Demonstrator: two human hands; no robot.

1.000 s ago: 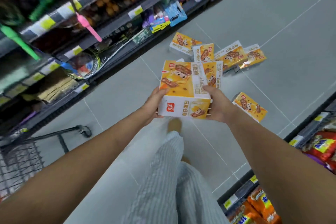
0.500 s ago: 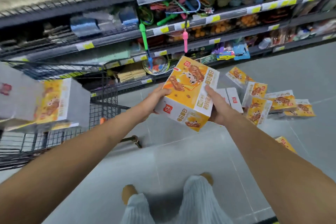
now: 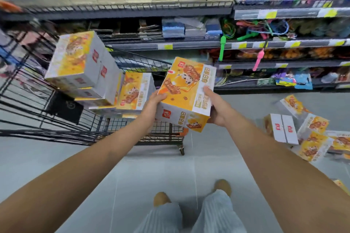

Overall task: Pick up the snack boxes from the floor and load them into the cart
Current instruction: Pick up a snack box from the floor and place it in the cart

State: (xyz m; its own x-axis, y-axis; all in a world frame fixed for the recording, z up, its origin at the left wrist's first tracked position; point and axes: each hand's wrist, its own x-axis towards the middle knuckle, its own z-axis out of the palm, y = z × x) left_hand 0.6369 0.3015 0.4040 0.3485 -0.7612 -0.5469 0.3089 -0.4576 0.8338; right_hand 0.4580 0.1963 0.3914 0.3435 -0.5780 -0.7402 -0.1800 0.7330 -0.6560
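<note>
I hold an orange and white snack box (image 3: pixel 186 91) between both hands, just right of the black wire cart (image 3: pixel 28 104). My left hand (image 3: pixel 154 105) grips its left edge with the thumb on top. My right hand (image 3: pixel 216 107) grips its right edge. The box hangs tilted in the air near the cart's front corner. Several more snack boxes (image 3: pixel 81 62) lie stacked inside the cart, one of them (image 3: pixel 133 91) standing against the right wall. A pile of the same boxes (image 3: pixel 310 134) lies on the grey floor at the right.
Store shelves (image 3: pixel 189 43) full of goods run across the back, close behind the cart. Green and pink handled items (image 3: pixel 258 60) hang from them. My feet (image 3: pixel 191 195) stand on the grey tiles at the bottom middle. A further box corner (image 3: pixel 341 185) shows at the right edge.
I have turned left from the floor pile toward the cart, carrying the box in both hands. The cart and its stacked boxes have come into full view, and the pile has slid right.
</note>
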